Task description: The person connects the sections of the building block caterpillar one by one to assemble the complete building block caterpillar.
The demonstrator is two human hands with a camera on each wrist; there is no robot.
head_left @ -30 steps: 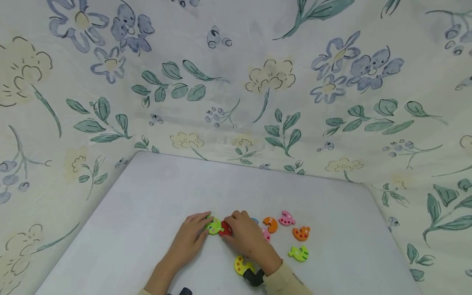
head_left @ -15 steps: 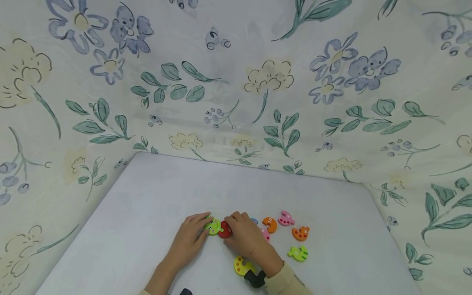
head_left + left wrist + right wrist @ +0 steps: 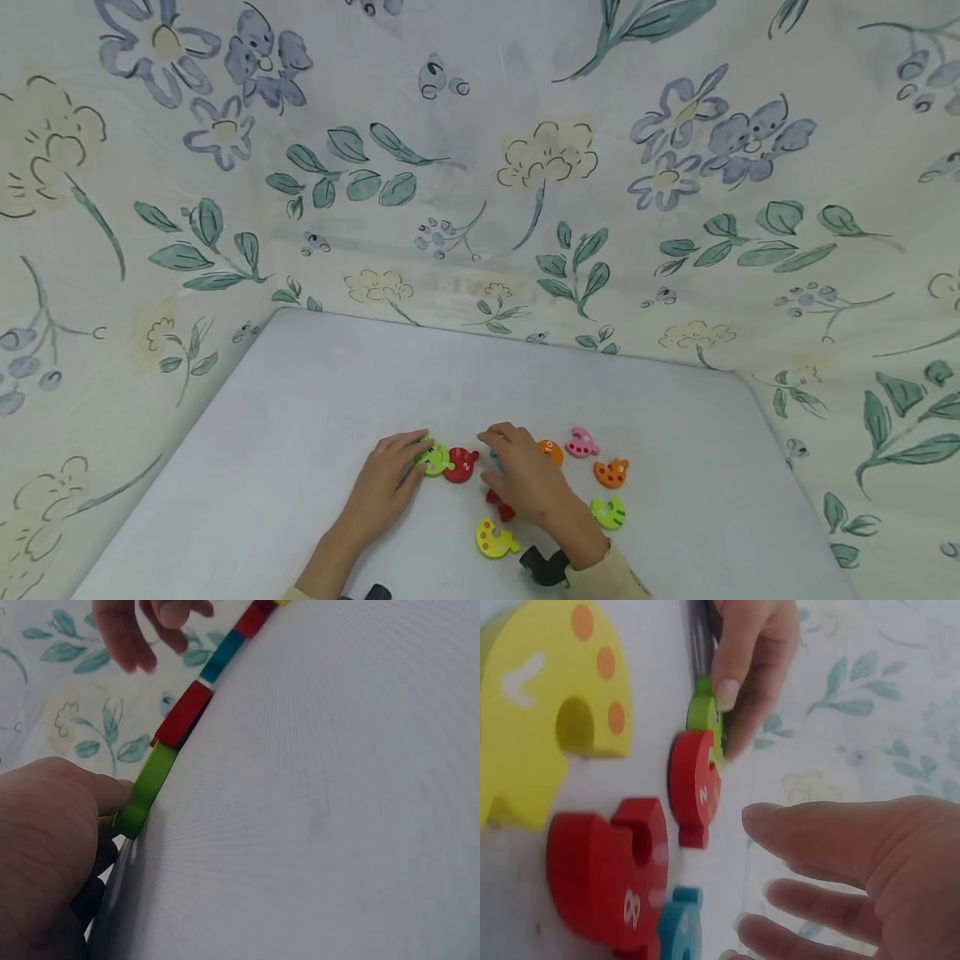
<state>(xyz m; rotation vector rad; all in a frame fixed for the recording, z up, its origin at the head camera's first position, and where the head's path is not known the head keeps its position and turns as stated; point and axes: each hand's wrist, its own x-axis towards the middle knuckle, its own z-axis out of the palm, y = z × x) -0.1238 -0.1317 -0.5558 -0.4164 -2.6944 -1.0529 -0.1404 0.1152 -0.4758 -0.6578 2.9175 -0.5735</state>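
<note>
My left hand (image 3: 386, 479) pinches the green smiling caterpillar-head puzzle piece (image 3: 433, 460) at its left side, thumb near and fingers behind. Joined to its right is a red puzzle piece (image 3: 460, 465) numbered 2, its knob pointing right. My right hand (image 3: 528, 475) hovers with fingers spread and nothing between them. Below and beside it lie a blue puzzle piece (image 3: 681, 930) and a red puzzle piece (image 3: 592, 877) numbered 8, both partly covered in the head view. A yellow spotted puzzle piece (image 3: 495, 540) lies nearer the body.
Right of the hand lie an orange piece (image 3: 551, 452) numbered 10, a pink piece (image 3: 581, 443), an orange spotted piece (image 3: 612, 474) and a green striped piece (image 3: 609, 513). Flowered cloth (image 3: 450, 208) stands behind the white tabletop (image 3: 337, 375).
My right hand has let go of the red 2 piece and moved right, uncovering the red 8 piece and covering the pink one near it. My left hand stays on the green head.
</note>
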